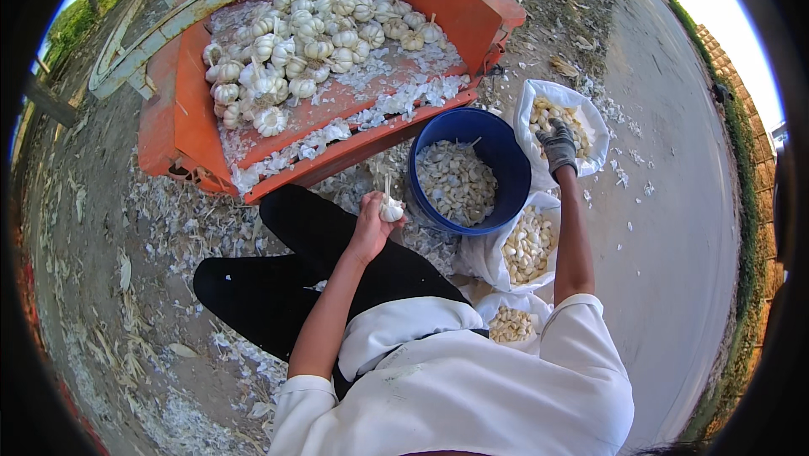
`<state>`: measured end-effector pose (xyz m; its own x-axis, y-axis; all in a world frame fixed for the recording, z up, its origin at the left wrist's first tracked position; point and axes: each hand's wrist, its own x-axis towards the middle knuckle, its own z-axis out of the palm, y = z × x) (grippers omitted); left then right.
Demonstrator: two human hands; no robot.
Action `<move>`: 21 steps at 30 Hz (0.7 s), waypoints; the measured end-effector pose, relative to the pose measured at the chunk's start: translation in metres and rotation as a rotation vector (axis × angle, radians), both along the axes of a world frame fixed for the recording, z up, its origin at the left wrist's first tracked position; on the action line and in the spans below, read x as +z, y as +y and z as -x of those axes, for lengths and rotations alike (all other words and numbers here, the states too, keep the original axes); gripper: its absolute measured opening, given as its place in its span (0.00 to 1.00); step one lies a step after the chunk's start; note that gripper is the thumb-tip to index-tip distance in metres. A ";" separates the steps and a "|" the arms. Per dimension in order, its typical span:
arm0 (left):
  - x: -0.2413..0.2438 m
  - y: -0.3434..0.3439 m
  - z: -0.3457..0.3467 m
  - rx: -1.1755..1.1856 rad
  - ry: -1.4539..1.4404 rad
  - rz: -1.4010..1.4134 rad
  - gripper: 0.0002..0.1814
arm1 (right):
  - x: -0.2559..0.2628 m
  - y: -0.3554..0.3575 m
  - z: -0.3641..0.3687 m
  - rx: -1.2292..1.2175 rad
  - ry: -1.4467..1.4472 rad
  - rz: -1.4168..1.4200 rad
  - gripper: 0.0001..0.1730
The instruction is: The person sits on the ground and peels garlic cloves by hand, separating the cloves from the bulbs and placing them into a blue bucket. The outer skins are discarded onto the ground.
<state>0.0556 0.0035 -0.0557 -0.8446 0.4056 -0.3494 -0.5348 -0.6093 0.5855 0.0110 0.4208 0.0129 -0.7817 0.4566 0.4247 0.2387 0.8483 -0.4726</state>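
My bare left hand (370, 228) grips a white garlic bulb (391, 210) with its stalk pointing up, just above my thigh. My right hand (559, 147), in a grey work glove, is over the loose garlic cloves in an open white woven sack (595, 144). Whether its fingers hold any cloves cannot be made out. Between the hands stands a blue bucket (414, 184), its bottom covered with cloves and bits of skin. Farther ahead, many whole garlic bulbs (310, 29) are heaped in an orange metal truck bed or trailer (303, 140).
Two more white sacks of cloves, a middle one (552, 203) and a nearer one (490, 304), stand beside the bucket. A rusty pale metal rail (221, 4) crosses above the orange bed. Papery skins (189, 228) litter the dirt. A paved road (670, 266) runs along the right.
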 end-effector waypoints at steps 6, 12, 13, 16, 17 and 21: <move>-0.021 -0.003 0.000 0.145 0.079 0.048 0.07 | 0.015 -0.158 -0.014 0.252 -0.124 0.766 0.14; -0.026 -0.003 0.000 0.131 0.191 0.274 0.10 | -0.047 -0.310 -0.064 0.416 -0.468 1.132 0.11; -0.025 -0.005 -0.001 0.105 0.172 0.282 0.11 | -0.040 -0.313 -0.062 0.373 -0.485 1.109 0.12; -0.019 -0.004 0.000 0.052 0.166 0.368 0.13 | -0.049 -0.302 -0.062 0.477 -0.461 0.947 0.12; -0.018 -0.002 0.001 0.067 0.206 0.432 0.13 | -0.047 -0.298 -0.061 0.524 -0.467 0.846 0.11; -0.024 0.000 0.001 0.083 0.359 0.693 0.13 | -0.039 -0.295 -0.065 0.777 -0.348 0.553 0.09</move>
<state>0.0543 0.0033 -0.0793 -0.9719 0.1255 -0.1992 -0.2091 -0.0719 0.9752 0.0755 0.1258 -0.0264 -0.9859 -0.1672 -0.0003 -0.0864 0.5106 -0.8555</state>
